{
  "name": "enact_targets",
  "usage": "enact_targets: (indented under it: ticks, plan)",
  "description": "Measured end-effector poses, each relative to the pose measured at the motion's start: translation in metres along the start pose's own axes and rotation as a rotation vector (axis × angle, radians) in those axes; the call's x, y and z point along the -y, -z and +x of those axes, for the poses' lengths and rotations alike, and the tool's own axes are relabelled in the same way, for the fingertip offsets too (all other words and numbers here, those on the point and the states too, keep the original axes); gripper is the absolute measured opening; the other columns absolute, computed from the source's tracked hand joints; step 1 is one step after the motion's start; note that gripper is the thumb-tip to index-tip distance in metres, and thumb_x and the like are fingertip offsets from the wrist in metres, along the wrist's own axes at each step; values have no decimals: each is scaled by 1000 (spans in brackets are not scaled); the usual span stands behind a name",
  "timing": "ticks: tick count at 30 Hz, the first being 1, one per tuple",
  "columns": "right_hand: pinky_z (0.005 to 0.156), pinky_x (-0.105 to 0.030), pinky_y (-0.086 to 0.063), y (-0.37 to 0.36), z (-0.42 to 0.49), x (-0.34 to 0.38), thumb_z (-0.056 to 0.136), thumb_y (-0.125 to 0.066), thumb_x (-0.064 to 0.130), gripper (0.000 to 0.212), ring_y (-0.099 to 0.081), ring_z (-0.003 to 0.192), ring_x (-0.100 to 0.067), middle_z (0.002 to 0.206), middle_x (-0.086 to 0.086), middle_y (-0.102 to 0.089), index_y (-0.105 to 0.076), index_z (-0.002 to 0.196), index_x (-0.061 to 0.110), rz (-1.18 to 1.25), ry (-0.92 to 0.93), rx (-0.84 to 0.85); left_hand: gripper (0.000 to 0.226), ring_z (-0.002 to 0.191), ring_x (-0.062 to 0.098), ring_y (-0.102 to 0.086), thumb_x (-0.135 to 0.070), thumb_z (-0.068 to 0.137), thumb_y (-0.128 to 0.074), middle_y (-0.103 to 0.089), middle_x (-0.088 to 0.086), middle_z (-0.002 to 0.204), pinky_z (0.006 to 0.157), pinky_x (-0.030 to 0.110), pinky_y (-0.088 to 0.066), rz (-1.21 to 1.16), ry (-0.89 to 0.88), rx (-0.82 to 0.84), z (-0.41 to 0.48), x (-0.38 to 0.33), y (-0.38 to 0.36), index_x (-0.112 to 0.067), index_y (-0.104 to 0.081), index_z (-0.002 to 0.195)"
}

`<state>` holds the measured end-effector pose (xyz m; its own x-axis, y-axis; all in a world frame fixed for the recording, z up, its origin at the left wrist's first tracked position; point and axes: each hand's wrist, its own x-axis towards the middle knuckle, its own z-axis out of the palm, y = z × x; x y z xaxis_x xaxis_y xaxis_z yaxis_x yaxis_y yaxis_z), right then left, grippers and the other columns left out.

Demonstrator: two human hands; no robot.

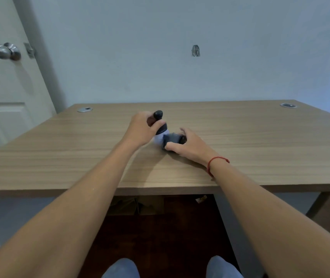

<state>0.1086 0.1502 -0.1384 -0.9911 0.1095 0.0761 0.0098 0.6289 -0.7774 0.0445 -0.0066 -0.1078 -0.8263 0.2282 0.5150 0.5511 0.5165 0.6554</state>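
Wood-grain desk (60, 147) is spread wide against a pale blue wall (160, 27), and all the action is seen at its middle.

On the left, a thumb (157, 124) is wrapped across the neck of a dark rounded piece (158, 115), with the other fingers curled round behind it. A firm grip is being kept by the left hand (140, 129), and the piece is held tilted just above the tabletop. Under it, a pale lilac piece (158, 139) is seen; whether the two are joined cannot be told.

On the right, a dark block (172, 139) is pinched between the thumb (173, 146) on the near side and fingers bent over the far side. The block is held low by the right hand (190, 146), touching the lilac piece, at or just over the desk.

A red cord bracelet (216, 160) is worn on the right wrist. Both forearms are stretched in from the near edge.

Further out, two metal cable grommets (85, 109) are set in the far corners. A white door (3, 87) with a metal knob (5, 51) is seen at far left.
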Motion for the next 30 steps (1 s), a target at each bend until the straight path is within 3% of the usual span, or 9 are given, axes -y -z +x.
enact_targets:
  ticks: [3, 6, 10, 12, 15, 20, 24, 26, 30]
  plan:
    - [114, -44, -36, 1, 0, 1, 55, -71, 62, 121, -43, 139, -23, 150, 0, -45, -18, 156, 21, 40, -14, 21, 23, 81, 18, -65, -18, 88, -64, -70, 17, 91, 71, 29, -62, -399, 94, 100, 0, -15, 6, 4, -68, 95]
    - [115, -44, -34, 2, 2, -2, 65, -76, 53, 115, -40, 142, -24, 153, -1, -43, -15, 157, 19, 35, -13, 21, 22, 78, 19, -63, -17, 88, -64, -71, 20, 87, 73, 34, -60, -154, 28, 155, 8, -14, 0, 6, -68, 89]
    - [113, -44, -36, 2, -1, 1, 57, -72, 60, 113, -43, 136, -23, 145, 6, -50, -24, 152, 20, 36, -4, 17, 26, 65, 21, -46, -21, 88, -62, -50, 3, 59, 53, 23, -34, 239, -40, 147, 18, -12, -3, -7, -53, 68]
    - [112, -46, -37, 1, 0, 1, 52, -69, 65, 113, -47, 133, -22, 142, 7, -53, -29, 149, 22, 37, -6, 14, 29, 62, 24, -46, -23, 88, -62, -51, 5, 60, 53, 21, -35, 194, -71, 166, 24, -22, -2, -3, -54, 68]
    - [108, -47, -42, 0, 0, 1, 51, -72, 67, 99, -56, 123, -22, 130, 6, -61, -41, 136, 27, 38, 14, 3, 30, 64, 24, -55, -27, 86, -65, -61, 9, 68, 64, 31, -47, 73, -103, 221, 28, -33, -5, 2, -62, 76]
    - [114, -44, -35, 3, -4, 2, 73, -76, 46, 96, -46, 134, -23, 147, 0, -49, -25, 149, 15, 69, 6, 16, 27, 68, 28, -50, -25, 89, -62, -52, 8, 68, 63, 28, -33, 403, -135, 265, 26, -30, -18, -10, -51, 69]
    - [109, -47, -41, 2, -3, 4, 57, -74, 63, 97, -56, 122, -23, 132, 2, -59, -36, 137, 24, 39, 16, 12, 35, 59, 16, -44, -25, 86, -65, -50, 1, 59, 57, 27, -35, 152, -155, 277, 31, -42, -11, -17, -48, 56]
    - [108, -47, -42, 2, -1, 3, 52, -73, 65, 97, -57, 120, -19, 127, 7, -60, -38, 135, 27, 55, 22, 12, 29, 62, 16, -47, -24, 86, -65, -55, 4, 65, 61, 28, -38, 137, -158, 295, 29, -40, -11, -13, -54, 62]
    - [116, -47, -32, 1, -3, 4, 68, -77, 50, 116, -44, 137, -22, 147, -1, -49, -9, 157, 21, 64, 14, 21, 24, 70, 24, -48, -22, 89, -61, -53, 8, 72, 65, 30, -36, 333, -83, 221, 23, -22, -18, -10, -51, 71]
